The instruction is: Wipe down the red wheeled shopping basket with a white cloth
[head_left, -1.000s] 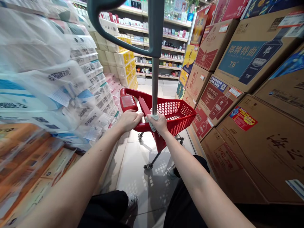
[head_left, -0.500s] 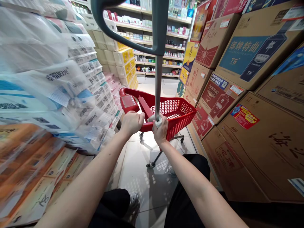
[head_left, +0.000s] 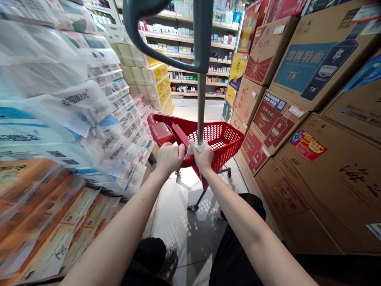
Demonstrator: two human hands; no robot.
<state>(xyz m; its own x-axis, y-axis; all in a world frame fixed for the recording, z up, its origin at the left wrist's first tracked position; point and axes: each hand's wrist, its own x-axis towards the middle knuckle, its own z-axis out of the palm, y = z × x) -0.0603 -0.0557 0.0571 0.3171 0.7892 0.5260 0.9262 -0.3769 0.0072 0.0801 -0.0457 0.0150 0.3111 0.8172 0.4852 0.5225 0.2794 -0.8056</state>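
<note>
A red plastic shopping cart point(head_left: 226, 139) on wheels stands on the tiled floor ahead of me. My left hand point(head_left: 169, 158) is closed around the cart's red rear rim. My right hand point(head_left: 203, 155) is closed around a white cloth point(head_left: 199, 147), pressing it against the base of the cart's grey metal pole point(head_left: 201, 107). The pole rises to a grey curved handle point(head_left: 166, 35) at the top of the view. The basket looks empty.
Stacked plastic-wrapped tissue packs point(head_left: 74, 119) wall the left side. Large cardboard cartons point(head_left: 312, 131) are stacked on the right. Product shelves point(head_left: 193, 51) cross the far end of the narrow aisle. My legs and shoes point(head_left: 169, 254) are below.
My right hand with the cloth slid slightly up and right around the pole base. The left hand shifted along the rim, and the view moved a little closer.
</note>
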